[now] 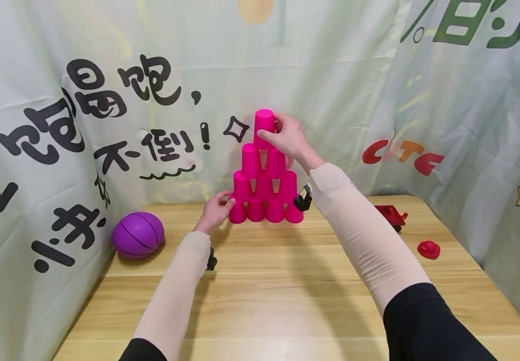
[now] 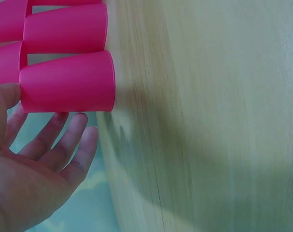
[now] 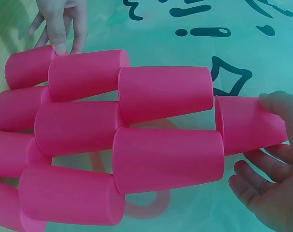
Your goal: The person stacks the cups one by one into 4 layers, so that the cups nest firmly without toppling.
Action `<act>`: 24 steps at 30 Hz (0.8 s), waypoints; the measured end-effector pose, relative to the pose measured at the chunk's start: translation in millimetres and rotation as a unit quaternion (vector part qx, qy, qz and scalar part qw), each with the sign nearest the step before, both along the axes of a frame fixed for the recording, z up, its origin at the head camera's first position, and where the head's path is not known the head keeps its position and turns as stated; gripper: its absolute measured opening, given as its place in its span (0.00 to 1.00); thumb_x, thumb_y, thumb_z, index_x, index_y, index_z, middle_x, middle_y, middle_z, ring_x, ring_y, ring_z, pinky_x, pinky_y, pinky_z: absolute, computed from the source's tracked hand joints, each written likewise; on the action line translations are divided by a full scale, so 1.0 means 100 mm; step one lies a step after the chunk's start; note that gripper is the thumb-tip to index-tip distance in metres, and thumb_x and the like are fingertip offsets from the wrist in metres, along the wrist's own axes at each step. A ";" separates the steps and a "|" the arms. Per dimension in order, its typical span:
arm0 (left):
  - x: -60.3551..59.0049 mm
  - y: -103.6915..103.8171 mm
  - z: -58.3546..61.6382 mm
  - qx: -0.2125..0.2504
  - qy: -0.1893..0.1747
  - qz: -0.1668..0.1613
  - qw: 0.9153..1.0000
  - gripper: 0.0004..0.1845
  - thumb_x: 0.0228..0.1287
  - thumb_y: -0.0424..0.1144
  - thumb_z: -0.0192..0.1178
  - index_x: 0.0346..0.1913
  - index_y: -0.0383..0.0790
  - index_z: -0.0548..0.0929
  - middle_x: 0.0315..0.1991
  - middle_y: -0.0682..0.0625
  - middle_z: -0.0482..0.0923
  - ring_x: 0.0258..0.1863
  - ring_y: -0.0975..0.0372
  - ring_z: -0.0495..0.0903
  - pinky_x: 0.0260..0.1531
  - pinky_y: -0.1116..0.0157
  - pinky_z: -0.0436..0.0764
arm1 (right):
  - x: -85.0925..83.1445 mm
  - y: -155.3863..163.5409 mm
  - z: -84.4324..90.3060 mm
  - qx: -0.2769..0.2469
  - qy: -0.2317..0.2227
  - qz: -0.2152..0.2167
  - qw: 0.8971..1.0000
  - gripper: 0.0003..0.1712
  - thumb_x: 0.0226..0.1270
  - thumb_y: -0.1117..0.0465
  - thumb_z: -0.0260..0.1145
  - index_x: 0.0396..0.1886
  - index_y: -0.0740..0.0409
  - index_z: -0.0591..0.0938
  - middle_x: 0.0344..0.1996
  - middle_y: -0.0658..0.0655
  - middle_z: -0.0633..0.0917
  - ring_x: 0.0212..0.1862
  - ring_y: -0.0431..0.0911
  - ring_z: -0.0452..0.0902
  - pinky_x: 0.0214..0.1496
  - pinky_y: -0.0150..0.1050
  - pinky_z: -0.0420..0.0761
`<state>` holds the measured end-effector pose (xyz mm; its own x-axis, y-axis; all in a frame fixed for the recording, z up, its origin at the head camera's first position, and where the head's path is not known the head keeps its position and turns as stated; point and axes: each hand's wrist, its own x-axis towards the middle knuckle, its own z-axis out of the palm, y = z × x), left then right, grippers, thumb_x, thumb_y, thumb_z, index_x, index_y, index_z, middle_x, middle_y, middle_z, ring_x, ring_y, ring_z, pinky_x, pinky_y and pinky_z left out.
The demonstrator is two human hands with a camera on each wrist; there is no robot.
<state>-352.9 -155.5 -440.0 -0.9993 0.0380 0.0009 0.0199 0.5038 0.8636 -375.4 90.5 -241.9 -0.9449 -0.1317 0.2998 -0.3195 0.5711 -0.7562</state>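
Observation:
Pink plastic cups stand upside down in a tiered pyramid at the table's far side, several in the bottom row (image 1: 256, 211). My right hand (image 1: 289, 136) grips the single top cup (image 1: 263, 120) between thumb and fingers. In the right wrist view this top cup (image 3: 243, 123) sits against the two cups of the tier below. Low on the left, my left hand (image 1: 217, 210) is beside the pyramid, its fingers loosely extended. The left wrist view shows its thumb (image 2: 10, 95) at the narrow end of the outer bottom cup (image 2: 69, 82), fingertips right along that cup's side.
A purple ball (image 1: 139, 234) rests at the table's left edge. On the right are a red toy vehicle (image 1: 392, 215) and a small red object (image 1: 429, 249). A printed cloth (image 1: 332, 90) hangs close behind the pyramid and along both sides of the wooden table (image 1: 260, 301).

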 end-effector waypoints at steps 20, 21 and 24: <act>-0.01 0.03 -0.03 0.000 0.004 0.000 1.000 0.26 0.81 0.47 0.56 0.76 0.45 0.73 0.68 0.35 0.77 0.67 0.43 0.78 0.63 0.48 0.84 | 0.11 0.18 0.04 -0.011 -0.017 -0.004 1.000 0.43 0.71 0.42 0.69 0.80 0.50 0.68 0.68 0.59 0.79 0.67 0.53 0.76 0.69 0.51 0.81; -0.01 0.03 -0.03 0.001 0.004 0.001 1.000 0.26 0.81 0.47 0.56 0.76 0.46 0.73 0.69 0.35 0.77 0.67 0.43 0.78 0.63 0.47 0.83 | 0.13 0.22 0.04 -0.013 -0.013 -0.006 1.000 0.43 0.71 0.42 0.69 0.80 0.51 0.68 0.69 0.59 0.79 0.69 0.54 0.75 0.70 0.51 0.80; 0.00 0.01 -0.04 0.002 0.007 0.004 1.000 0.26 0.82 0.47 0.56 0.76 0.46 0.73 0.69 0.35 0.76 0.67 0.43 0.78 0.64 0.47 0.83 | 0.18 0.37 -0.02 -0.023 0.004 -0.007 1.000 0.43 0.72 0.41 0.69 0.79 0.54 0.69 0.70 0.61 0.78 0.71 0.55 0.74 0.72 0.54 0.78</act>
